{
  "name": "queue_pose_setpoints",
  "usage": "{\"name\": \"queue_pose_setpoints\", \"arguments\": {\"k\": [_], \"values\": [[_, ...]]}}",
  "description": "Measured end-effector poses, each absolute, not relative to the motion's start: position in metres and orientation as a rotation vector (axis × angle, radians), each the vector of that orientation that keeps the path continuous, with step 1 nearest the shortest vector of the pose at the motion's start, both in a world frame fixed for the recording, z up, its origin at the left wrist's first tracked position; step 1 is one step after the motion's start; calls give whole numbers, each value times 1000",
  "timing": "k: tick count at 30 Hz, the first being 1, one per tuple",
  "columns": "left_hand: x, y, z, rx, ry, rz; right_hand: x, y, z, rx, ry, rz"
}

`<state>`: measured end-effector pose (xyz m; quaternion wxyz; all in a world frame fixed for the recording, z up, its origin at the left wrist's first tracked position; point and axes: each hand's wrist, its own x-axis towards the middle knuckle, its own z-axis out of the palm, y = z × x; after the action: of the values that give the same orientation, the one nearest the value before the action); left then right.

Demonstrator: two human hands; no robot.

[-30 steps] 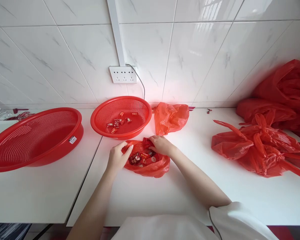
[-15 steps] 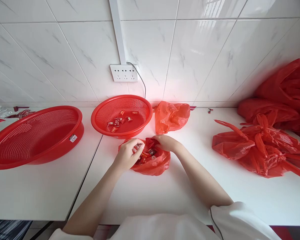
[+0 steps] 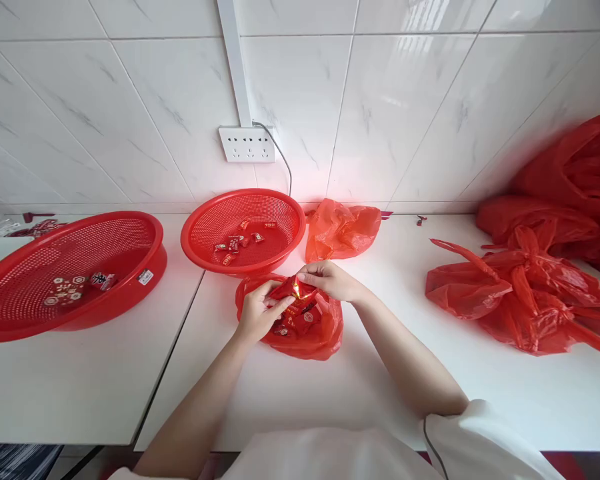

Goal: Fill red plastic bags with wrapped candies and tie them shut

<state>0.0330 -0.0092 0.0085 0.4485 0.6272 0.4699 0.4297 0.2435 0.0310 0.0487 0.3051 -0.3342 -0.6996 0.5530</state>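
My left hand (image 3: 261,308) and my right hand (image 3: 330,280) pinch a small red pouch (image 3: 285,288) with a shiny gold patch between them, one at each side. The pouch is above an open red plastic bag (image 3: 325,340), which sits on the table and holds several red-wrapped sweets (image 3: 293,325). Right behind the bag stands a round red plastic basket (image 3: 193,245) with several wrapped sweets (image 3: 234,244) scattered on its bottom.
A bigger red basket (image 3: 153,240) at the left holds a few patterned packets (image 3: 67,291). A crumpled red bag (image 3: 343,230) lies by the wall. Knotted full red bags (image 3: 525,293) are piled at the right. A socket strip (image 3: 247,145) is on the tiled wall.
My hands have lifted the small red pouch out of the plastic bag's mouth. Packets now lie in the left basket, and the other person's hand at the left edge is gone.
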Motion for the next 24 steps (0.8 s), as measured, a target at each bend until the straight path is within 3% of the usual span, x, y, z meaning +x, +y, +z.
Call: {"name": "queue_pose_setpoints", "arguments": {"k": [12, 18, 24], "values": [[17, -4, 22, 1444, 919, 972, 237, 20, 52, -1014, -2243, 1100], [13, -3, 13, 1545, 1142, 810, 250, 17, 61, -1196, -2368, 801], [15, -10, 16, 2098, 1659, 623, 268, 8, 79, -1451, -2375, 648]]}}
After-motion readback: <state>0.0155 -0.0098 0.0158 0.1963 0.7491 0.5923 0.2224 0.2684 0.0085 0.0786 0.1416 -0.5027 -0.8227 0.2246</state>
